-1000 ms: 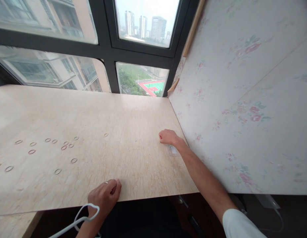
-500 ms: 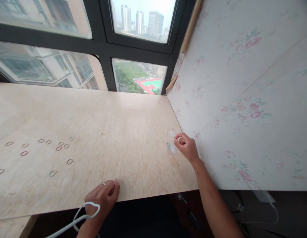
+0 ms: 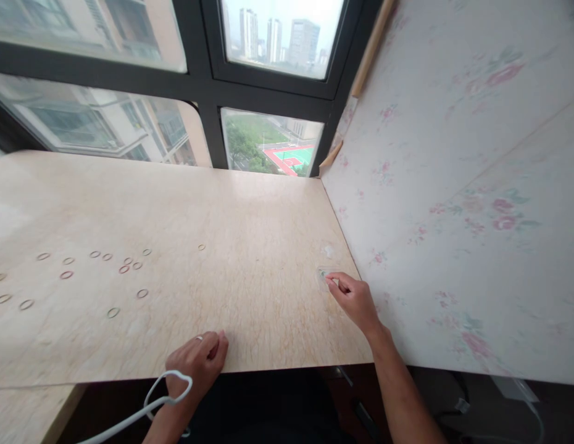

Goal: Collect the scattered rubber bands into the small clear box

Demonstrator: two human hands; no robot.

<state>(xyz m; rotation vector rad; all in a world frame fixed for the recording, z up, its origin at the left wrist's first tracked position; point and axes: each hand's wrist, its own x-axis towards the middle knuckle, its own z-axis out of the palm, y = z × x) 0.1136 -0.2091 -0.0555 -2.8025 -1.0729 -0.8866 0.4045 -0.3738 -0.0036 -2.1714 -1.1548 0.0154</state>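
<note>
Near the wall, my right hand [image 3: 354, 302] has its thumb and forefinger pinched over a small clear plastic box [image 3: 322, 279]; whatever lies between the fingertips is too small to make out. A clear lid-like piece [image 3: 328, 250] lies just behind the box. My left hand [image 3: 198, 362] rests closed on the front edge of the marbled surface [image 3: 259, 296], with a ring on one finger; what it may hold is hidden. Several thin rings, among them a reddish one [image 3: 66, 275] and a greenish one [image 3: 113, 312], lie spread flat on the left, with a lone ring [image 3: 202, 247] nearer the middle.
A white cord [image 3: 129, 425] loops at my left wrist. The floral wall [image 3: 453, 216] bounds the surface on the right, and a dark window frame [image 3: 268, 95] stands at the back. Dark items and cables [image 3: 461, 405] are below the front right edge.
My right hand has moved down toward the front, from behind the box to its near right side. The view has turned slightly left, showing more rings. My left hand stays at the edge.
</note>
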